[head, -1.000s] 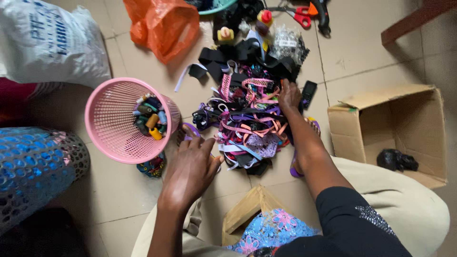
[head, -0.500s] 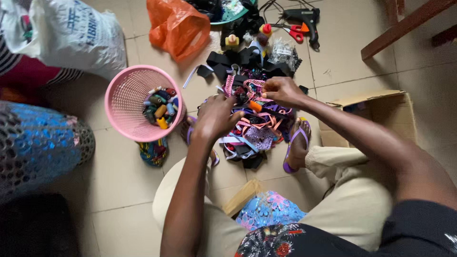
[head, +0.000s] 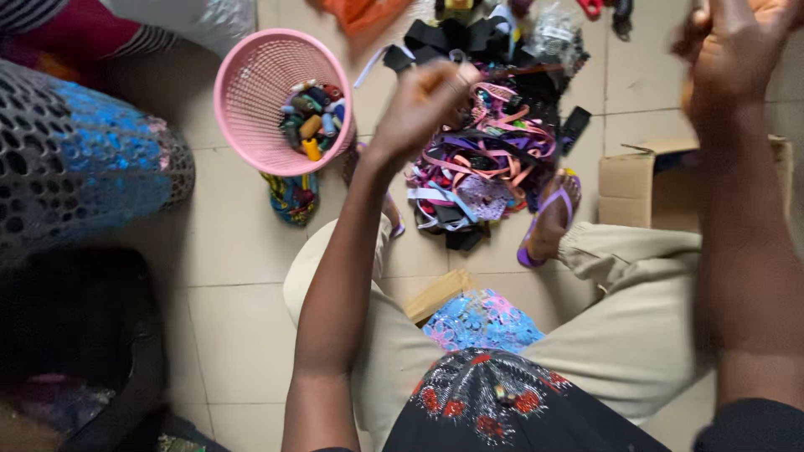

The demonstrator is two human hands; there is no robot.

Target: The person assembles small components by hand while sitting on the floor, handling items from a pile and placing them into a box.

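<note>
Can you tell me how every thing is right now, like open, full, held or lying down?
left hand: raised, fingers pinched shut, held thing too blurred to tell
right hand: raised, closed, blurred
pink basket: tipped over, spools inside
pile of straps: loose heap on floor
cardboard box: open
purple sandal: worn on foot

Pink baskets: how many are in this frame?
1. The pink basket sits tipped on the tiled floor at upper left, holding thread spools, left of the strap pile. Others may lie out of view.
</note>
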